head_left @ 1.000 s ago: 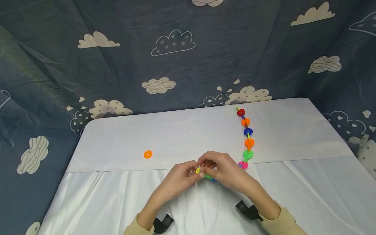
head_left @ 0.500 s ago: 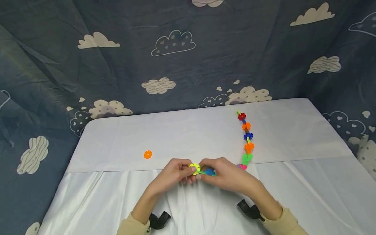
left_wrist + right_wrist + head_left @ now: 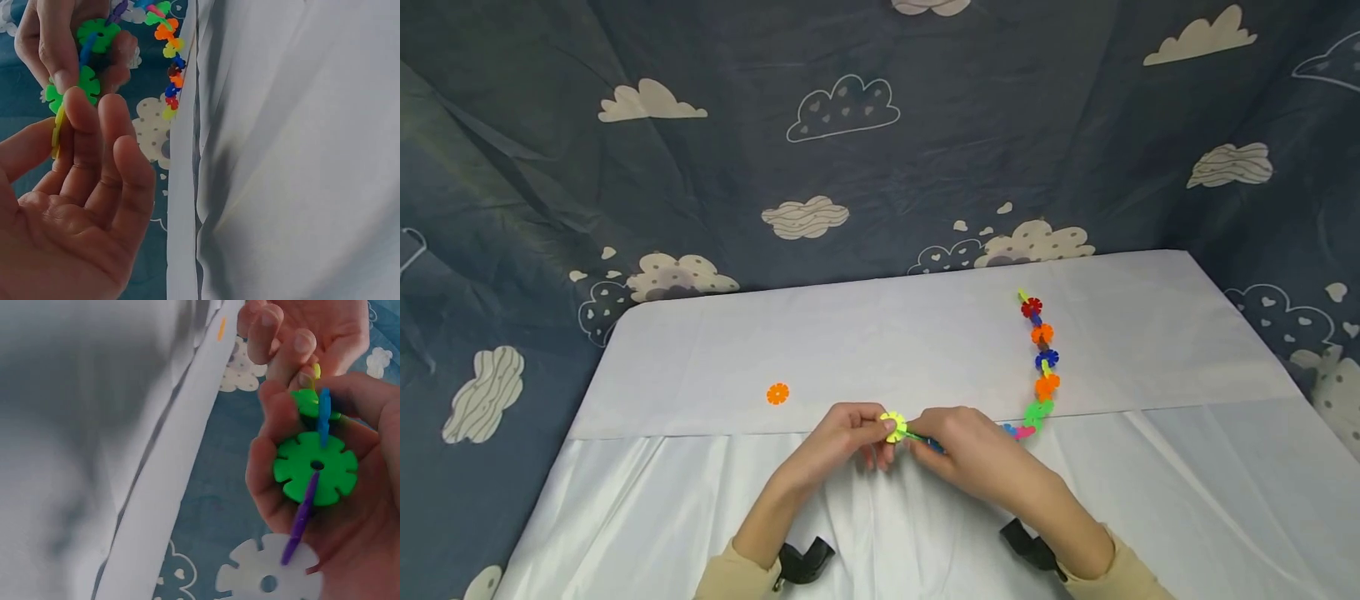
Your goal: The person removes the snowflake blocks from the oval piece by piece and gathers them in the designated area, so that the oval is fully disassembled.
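Observation:
Between thumb and fingers my left hand (image 3: 842, 442) pinches a yellow notched disc (image 3: 893, 427), seen edge-on in the left wrist view. My right hand (image 3: 981, 454) pinches a green notched disc (image 3: 89, 84) that meets the yellow one edge to edge. From there a chain of interlocked discs runs back through the right palm: a blue disc (image 3: 324, 417), another green disc (image 3: 317, 467), a purple disc (image 3: 301, 519) and a white disc (image 3: 269, 575). Past the right hand the chain continues over the table to a red disc (image 3: 1032, 308) near its far end.
A single orange disc (image 3: 778, 393) lies on the white-covered table (image 3: 700, 358), left of the hands. A dark cloth with cloud prints (image 3: 880, 167) hangs behind the table. Black straps (image 3: 805, 562) are on both wrists.
The yellow disc has come into clear view and shifted slightly left with the left hand. The chain's far part has slid to the right and a little nearer.

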Demonstrator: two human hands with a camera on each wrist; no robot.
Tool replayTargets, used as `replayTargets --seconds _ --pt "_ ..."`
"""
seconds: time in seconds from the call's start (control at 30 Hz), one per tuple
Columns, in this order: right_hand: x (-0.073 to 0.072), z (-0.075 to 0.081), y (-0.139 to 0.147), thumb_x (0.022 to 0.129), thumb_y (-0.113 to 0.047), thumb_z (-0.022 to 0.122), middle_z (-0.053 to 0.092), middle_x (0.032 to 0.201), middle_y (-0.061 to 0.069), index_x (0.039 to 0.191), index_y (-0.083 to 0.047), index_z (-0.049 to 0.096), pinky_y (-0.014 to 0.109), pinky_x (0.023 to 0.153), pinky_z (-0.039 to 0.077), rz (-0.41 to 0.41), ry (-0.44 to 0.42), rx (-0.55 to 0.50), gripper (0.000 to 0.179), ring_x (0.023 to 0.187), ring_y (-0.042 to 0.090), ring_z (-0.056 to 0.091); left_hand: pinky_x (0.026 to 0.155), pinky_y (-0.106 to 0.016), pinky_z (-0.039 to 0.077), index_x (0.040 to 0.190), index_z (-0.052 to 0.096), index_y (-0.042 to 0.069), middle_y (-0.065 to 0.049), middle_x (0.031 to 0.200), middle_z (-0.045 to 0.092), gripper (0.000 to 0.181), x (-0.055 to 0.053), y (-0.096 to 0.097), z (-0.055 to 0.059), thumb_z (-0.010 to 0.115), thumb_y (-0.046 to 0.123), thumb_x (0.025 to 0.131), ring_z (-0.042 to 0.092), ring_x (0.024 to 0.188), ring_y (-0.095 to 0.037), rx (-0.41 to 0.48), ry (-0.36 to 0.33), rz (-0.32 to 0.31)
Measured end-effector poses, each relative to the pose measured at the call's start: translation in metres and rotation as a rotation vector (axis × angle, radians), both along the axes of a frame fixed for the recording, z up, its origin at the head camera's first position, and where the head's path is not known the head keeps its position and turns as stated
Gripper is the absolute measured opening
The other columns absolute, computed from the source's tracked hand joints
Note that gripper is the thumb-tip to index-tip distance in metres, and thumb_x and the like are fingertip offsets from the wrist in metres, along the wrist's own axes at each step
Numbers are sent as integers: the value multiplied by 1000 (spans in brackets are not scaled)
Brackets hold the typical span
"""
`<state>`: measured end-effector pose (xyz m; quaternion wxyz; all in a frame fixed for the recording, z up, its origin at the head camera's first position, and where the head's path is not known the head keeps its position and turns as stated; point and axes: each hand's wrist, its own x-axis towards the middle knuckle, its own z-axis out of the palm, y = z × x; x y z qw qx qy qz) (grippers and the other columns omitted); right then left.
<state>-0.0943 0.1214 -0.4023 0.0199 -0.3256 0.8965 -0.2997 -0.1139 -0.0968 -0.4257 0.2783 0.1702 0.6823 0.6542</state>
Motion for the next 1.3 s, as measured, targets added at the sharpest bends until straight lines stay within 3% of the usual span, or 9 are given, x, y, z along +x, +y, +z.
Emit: replayTargets --seconds 0.23,0.6,0.93,1.1,1.3 --pt "0 -4 -2 94 -12 64 47 73 -15 95 -14 72 20 55 41 7 9 -22 8 60 2 44 58 -29 47 97 60 -12 -11 73 64 34 0 -2 -1 55 21 101 59 64 -23 -20 -4 -18" --pt "0 -6 -4 93 -11 64 45 72 -15 86 -14 70 19 52 37 39 64 -82 10 57 2 41 59 -31 48 91 62 -7 -13 71 63 23 -2 -10 -1 57 15 99 60 66 -27 29 37 -64" --pt "-2 -8 -4 92 -9 64 44 70 -14 80 -18 65 18 51 36 51 91 -110 15 57 1 40 58 -30 46 94 61 -15 -11 69 63 31 0 -7 1 58 15 98 53 63 -42 13 52 1" --pt "-2 -9 -4 93 -10 65 50 73 -14 90 -13 72 16 52 38 54 110 -124 8 59 1 42 58 -30 47 92 63 -14 -14 68 63 28 1 -5 0 58 12 98 52 62 -43 27 82 30" --pt "-2 -11 -3 93 -11 66 56 77 -13 102 -10 76 16 53 40 31 136 -140 13 60 1 44 55 -30 46 91 64 -13 -15 67 63 27 2 -3 0 58 13 98 55 59 -39 48 97 73"
